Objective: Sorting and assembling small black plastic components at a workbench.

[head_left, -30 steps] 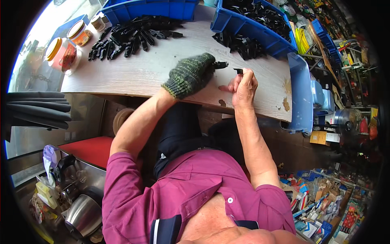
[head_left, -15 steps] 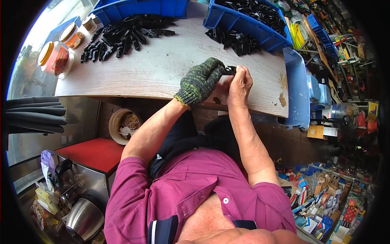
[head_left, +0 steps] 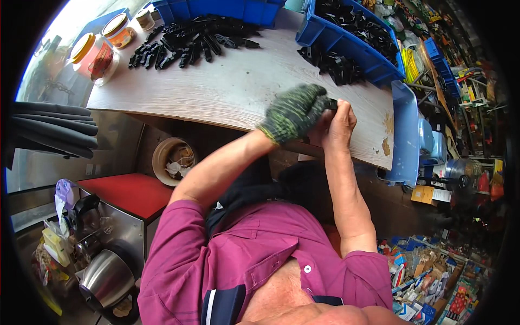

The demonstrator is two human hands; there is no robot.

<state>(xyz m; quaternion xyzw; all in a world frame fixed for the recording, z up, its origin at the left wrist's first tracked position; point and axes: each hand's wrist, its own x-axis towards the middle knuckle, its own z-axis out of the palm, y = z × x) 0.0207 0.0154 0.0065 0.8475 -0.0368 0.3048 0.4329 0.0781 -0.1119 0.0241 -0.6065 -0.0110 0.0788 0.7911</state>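
Observation:
My left hand (head_left: 295, 114) wears a dark green knitted glove, a little blurred, and its fingers close on a small black plastic part (head_left: 332, 104). My bare right hand (head_left: 340, 125) pinches the other end of that part between thumb and fingers. Most of the part is hidden by both hands, which are close together above the front edge of the pale wooden table (head_left: 216, 89). Beyond them lies a small pile of black plastic parts (head_left: 337, 67). A wider pile of long black parts (head_left: 192, 43) spreads over the far left of the table.
Blue bins stand at the back: one on the left (head_left: 227, 12), another on the right (head_left: 374, 66) full of black parts. Lidded jars (head_left: 96, 59) line the left edge. A pale blue tub (head_left: 405, 130) adjoins the table's right end. Below are a waste bucket (head_left: 161, 162) and red-topped cabinet (head_left: 127, 195).
The view has shifted, so the table and bins appear farther left-to-right and higher. My gloved hand has turned slightly around the black part; both hands still hold it.

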